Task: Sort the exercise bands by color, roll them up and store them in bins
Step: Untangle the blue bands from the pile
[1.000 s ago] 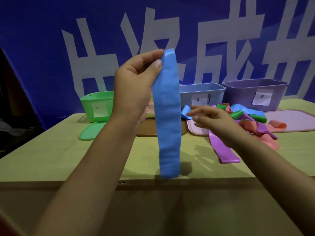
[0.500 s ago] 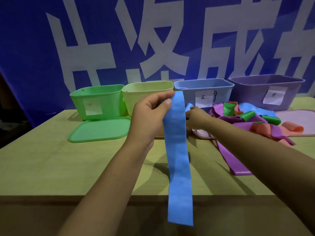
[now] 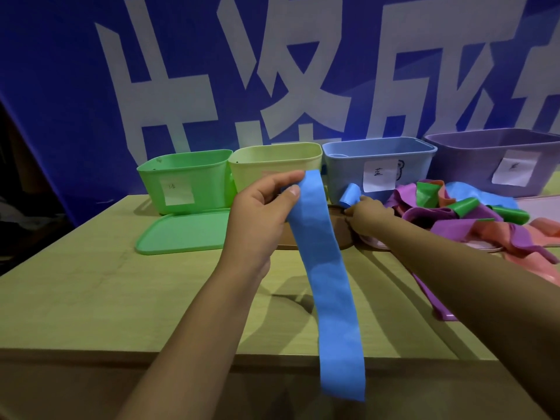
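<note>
My left hand (image 3: 260, 213) pinches the top end of a long blue band (image 3: 330, 286), which hangs down past the table's front edge. My right hand (image 3: 365, 215) reaches toward the back, its fingers curled on the end of a second blue band (image 3: 350, 194) just in front of the blue bin (image 3: 378, 165). A heap of purple, green, pink and blue bands (image 3: 472, 219) lies to the right. At the back stand a green bin (image 3: 181, 180), a yellow-green bin (image 3: 272, 165) and a purple bin (image 3: 497, 159).
A green lid (image 3: 181, 234) lies flat in front of the green bin. A brown lid (image 3: 286, 237) and a pink lid (image 3: 375, 242) lie under my hands. A blue banner with white characters hangs behind the bins. The wooden table (image 3: 91, 298) ends close to me.
My left hand has lowered the blue band from high up to table level. My right hand has moved back toward the blue bin and taken hold of another blue band.
</note>
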{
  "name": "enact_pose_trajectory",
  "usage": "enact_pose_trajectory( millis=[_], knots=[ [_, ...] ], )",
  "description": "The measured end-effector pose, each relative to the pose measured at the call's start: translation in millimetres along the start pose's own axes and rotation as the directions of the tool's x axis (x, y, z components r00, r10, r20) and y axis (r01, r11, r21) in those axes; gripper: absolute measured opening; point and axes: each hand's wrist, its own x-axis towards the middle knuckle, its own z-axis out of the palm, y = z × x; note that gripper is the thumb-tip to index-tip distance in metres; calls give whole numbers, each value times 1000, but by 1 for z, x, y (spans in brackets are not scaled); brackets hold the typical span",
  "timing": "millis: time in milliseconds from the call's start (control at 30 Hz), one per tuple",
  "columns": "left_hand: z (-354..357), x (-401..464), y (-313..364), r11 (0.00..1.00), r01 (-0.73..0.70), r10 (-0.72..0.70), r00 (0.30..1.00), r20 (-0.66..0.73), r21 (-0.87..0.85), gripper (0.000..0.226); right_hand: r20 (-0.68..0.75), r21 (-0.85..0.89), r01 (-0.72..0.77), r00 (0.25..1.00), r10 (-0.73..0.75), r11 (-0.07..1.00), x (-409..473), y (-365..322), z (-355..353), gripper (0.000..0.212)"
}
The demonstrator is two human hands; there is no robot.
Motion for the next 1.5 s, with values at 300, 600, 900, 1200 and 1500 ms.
enact_pose_trajectory(
  millis=[300,600,900,1200,1500],
  knots=[
    [-6,-1,5,1000,16,-16,999,-34,-15,27,-184,380,41,982,32,924,4,5,-18,33],
    [10,-8,18,997,46,-51,996,-71,-66,25,-541,727,395,833,114,562,-29,24,-89,32],
    [22,-30,38,990,54,-71,988,-134,-129,25,-646,751,601,754,116,273,-132,16,-138,36],
    [29,-66,38,996,-92,92,996,-17,-6,54,-580,811,579,779,237,81,-222,-3,-97,39],
    [24,-95,35,973,-229,227,971,77,25,31,-372,928,368,917,142,53,-242,-4,-50,18]
  ],
)
